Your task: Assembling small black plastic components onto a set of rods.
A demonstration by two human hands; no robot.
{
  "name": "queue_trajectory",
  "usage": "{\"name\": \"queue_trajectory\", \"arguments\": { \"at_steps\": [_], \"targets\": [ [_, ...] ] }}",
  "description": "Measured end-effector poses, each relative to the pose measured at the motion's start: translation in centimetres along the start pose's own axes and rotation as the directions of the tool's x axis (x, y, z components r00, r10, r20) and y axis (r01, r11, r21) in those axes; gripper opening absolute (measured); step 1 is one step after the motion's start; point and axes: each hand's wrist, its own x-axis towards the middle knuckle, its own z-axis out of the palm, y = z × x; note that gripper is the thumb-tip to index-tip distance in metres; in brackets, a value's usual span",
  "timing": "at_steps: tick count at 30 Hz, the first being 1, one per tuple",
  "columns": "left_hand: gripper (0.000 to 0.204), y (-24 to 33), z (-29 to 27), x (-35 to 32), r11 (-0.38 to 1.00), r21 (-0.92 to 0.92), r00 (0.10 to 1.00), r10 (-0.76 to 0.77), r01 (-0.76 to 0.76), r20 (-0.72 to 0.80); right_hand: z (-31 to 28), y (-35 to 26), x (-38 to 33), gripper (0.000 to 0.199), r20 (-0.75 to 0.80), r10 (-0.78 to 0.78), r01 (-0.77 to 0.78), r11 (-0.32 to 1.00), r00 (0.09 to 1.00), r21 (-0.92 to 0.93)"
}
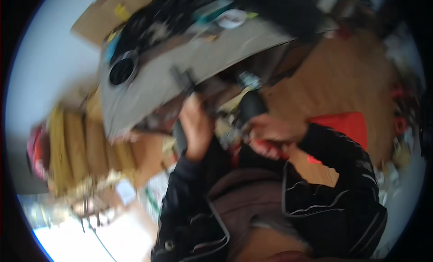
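- Brown floor point(343, 77): right side, beyond and around the table; blurred.
- Table point(158, 77): grey top, ahead of the person, tilted across the view, near edge just past the hands.
- Tan stack point(81, 142): ribbed-looking, left of the table; kind can't be told.
- Black jacket point(331, 223): worn by the person, pale piping, brown top under it.
- Dark heap point(158, 18): on the table's far side, contents smeared.
- Cardboard point(97, 23): behind the heap, upper left.
- Red object point(345, 126): flat-looking, low, right of the right forearm, partly covered by the sleeve.
- Left hand point(197, 124): fingers curled round the dark tool, raised in front of the near table edge, well apart from the right hand's load.
- Right hand point(275, 131): fingers bent round the black piece, at the lower end of it; exact finger gap too blurred to tell.
- Dark tool point(182, 79): in the left hand, narrow end up past the fist, grey-green lower end point(180, 138) below it.
- Black piece point(252, 105): in the right hand, thick, sticking up, just beside the table edge.
- Dark round thing point(121, 71): pale rim, on the table's left end.
- White round thing point(232, 19): far side of the table.
- Silvery bit point(250, 80): just above the black piece; touching or apart, can't tell.
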Motion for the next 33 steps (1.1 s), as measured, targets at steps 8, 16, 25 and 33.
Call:
{"name": "queue_trajectory", "arguments": {
  "at_steps": [8,16,25,33],
  "targets": [
    [0.045,2.3,-1.0,-1.7,0.516,-0.780,0.900,-0.414,0.353,0.134,0.8,-2.8,-1.4,0.025,-0.001,-0.127,0.091,0.718,0.992,-0.690],
    [0.056,1.5,-1.0,-2.0,0.373,-0.882,0.898,-0.424,0.288,0.114,1.7,0.6,-0.4,0.031,0.210,-0.093,0.084,0.995,0.973,0.054],
    [0.063,1.3,-1.5,-2.3,0.410,-0.872,0.914,-0.394,0.266,0.094,4.0,-5.0,-2.4,0.038,-0.169,-0.085,-0.074,0.651,0.982,-0.755],
    [0.026,0.9,-1.6,-2.4,0.340,-0.858,0.770,-0.630,0.385,0.096,3.0,-3.7,-0.3,0.026,-0.034,-0.571,0.005,0.067,0.820,-0.998]
  ]
}}
